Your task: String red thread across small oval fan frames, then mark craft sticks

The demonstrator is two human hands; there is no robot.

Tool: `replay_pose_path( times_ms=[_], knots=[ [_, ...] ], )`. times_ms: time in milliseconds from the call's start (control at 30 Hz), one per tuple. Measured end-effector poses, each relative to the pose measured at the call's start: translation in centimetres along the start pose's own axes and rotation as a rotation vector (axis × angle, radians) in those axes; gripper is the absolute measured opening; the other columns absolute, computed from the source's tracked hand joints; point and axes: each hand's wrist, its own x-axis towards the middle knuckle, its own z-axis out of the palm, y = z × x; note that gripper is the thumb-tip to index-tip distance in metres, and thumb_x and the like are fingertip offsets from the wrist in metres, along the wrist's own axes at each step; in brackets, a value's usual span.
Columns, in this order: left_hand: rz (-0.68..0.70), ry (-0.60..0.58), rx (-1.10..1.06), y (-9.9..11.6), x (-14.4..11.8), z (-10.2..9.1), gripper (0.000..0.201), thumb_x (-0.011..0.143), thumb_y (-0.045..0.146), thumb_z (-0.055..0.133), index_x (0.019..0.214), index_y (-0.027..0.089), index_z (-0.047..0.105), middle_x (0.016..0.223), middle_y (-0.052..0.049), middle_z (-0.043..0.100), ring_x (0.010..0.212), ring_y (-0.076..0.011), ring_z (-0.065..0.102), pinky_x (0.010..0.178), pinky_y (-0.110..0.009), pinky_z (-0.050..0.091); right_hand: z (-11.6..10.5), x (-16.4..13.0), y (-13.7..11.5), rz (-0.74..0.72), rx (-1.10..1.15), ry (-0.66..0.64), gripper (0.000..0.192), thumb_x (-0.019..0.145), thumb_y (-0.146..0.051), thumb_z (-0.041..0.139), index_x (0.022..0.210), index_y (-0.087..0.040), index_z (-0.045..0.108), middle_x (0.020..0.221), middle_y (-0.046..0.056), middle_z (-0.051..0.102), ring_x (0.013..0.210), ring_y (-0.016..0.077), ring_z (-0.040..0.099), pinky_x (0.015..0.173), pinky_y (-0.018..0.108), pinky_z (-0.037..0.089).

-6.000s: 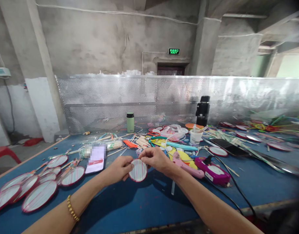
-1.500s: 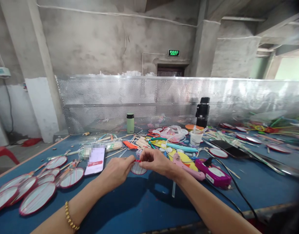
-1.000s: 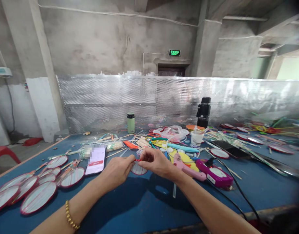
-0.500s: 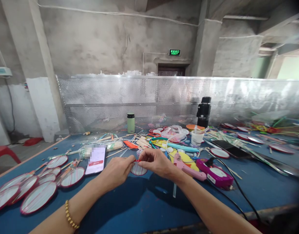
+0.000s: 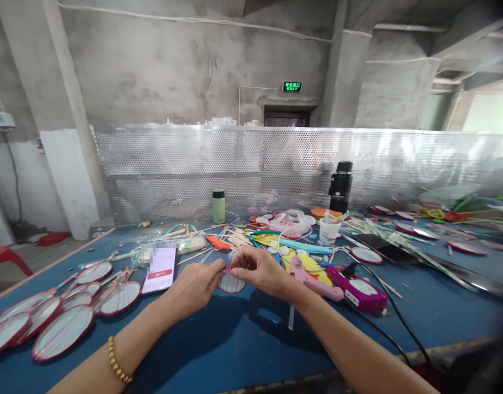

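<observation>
A small round disc (image 5: 232, 282) with a pale striped face and a red rim is between my hands, low over the blue table. My left hand (image 5: 200, 280) pinches its upper left edge, fingers closed. From the other side my right hand (image 5: 257, 269) has thumb and forefinger pressed together at the top of the rim, where a bit of red shows. What exactly lies between the fingertips is largely hidden. Right of my right hand lies a pink glue gun (image 5: 313, 282), with a clear glue stick (image 5: 291, 317) near it.
Several red-rimmed discs (image 5: 63, 332) are spread at the left, near a lit phone (image 5: 159, 269). A purple device (image 5: 358, 290) with black cables lies right. Behind are wooden sticks, a white cup (image 5: 328, 231), a green bottle (image 5: 219, 207), a black flask (image 5: 340, 187) and a perforated metal screen (image 5: 177, 164).
The whole view has shifted slightly. My hands keep nearly the same pose at the disc's upper edge, with a little finger movement at the rim.
</observation>
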Motion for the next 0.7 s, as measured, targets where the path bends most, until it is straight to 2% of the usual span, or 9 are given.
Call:
replay_pose_path(
  times_ms=[100,200,333,467,533,700],
  knots=[
    [-0.032,0.000,-0.050,-0.27,0.10,0.13,0.022,0.098,0.029,0.034,0.087,0.021,0.052,0.066,-0.001,0.058,0.062,-0.0188,0.056,0.056,-0.028,0.026,-0.36,0.10,0.13,-0.021,-0.053,0.032,0.024,0.087,-0.038,0.061,0.079,-0.015,0.062,0.067,-0.001,0.057,0.059,0.0104,0.049,0.055,0.023,0.039],
    [-0.082,-0.017,-0.155,-0.41,0.27,0.20,0.021,0.096,0.028,0.037,0.082,0.021,0.049,0.060,0.001,0.055,0.057,-0.0163,0.053,0.055,-0.027,0.027,-0.59,0.14,0.17,-0.053,-0.136,0.044,0.031,0.093,-0.037,0.051,0.076,-0.015,0.064,0.067,0.000,0.057,0.061,0.0109,0.050,0.055,0.023,0.038],
    [-0.124,-0.069,-0.352,-0.38,0.42,0.34,0.022,0.095,0.029,0.038,0.075,0.021,0.045,0.055,0.003,0.055,0.053,-0.0137,0.053,0.056,-0.025,0.032,-0.41,0.13,0.19,-0.073,-0.221,0.048,0.024,0.090,-0.029,0.054,0.085,-0.014,0.072,0.070,0.001,0.063,0.062,0.0117,0.051,0.055,0.023,0.037],
    [-0.140,-0.123,-0.497,-0.30,0.45,0.48,0.023,0.094,0.030,0.040,0.074,0.021,0.047,0.051,0.004,0.054,0.050,-0.0121,0.050,0.055,-0.023,0.035,-0.11,0.07,0.28,-0.095,-0.240,0.029,0.025,0.087,-0.021,0.056,0.101,-0.014,0.074,0.092,0.006,0.073,0.076,0.0155,0.061,0.067,0.025,0.045],
    [-0.150,-0.144,-0.543,-0.25,0.45,0.45,0.022,0.093,0.029,0.040,0.074,0.021,0.047,0.050,0.005,0.054,0.047,-0.0110,0.048,0.053,-0.023,0.035,-0.05,0.04,0.33,-0.108,-0.246,0.007,0.025,0.085,-0.017,0.055,0.100,-0.015,0.075,0.095,0.007,0.074,0.081,0.0164,0.063,0.071,0.026,0.046],
    [-0.189,-0.182,-0.619,-0.09,0.40,0.28,0.020,0.091,0.028,0.041,0.073,0.020,0.047,0.048,0.007,0.053,0.037,-0.0077,0.041,0.048,-0.021,0.032,-0.10,0.06,0.35,-0.096,-0.251,0.000,0.023,0.085,-0.015,0.053,0.091,-0.015,0.075,0.085,0.005,0.072,0.075,0.0150,0.061,0.065,0.024,0.044]
  ],
)
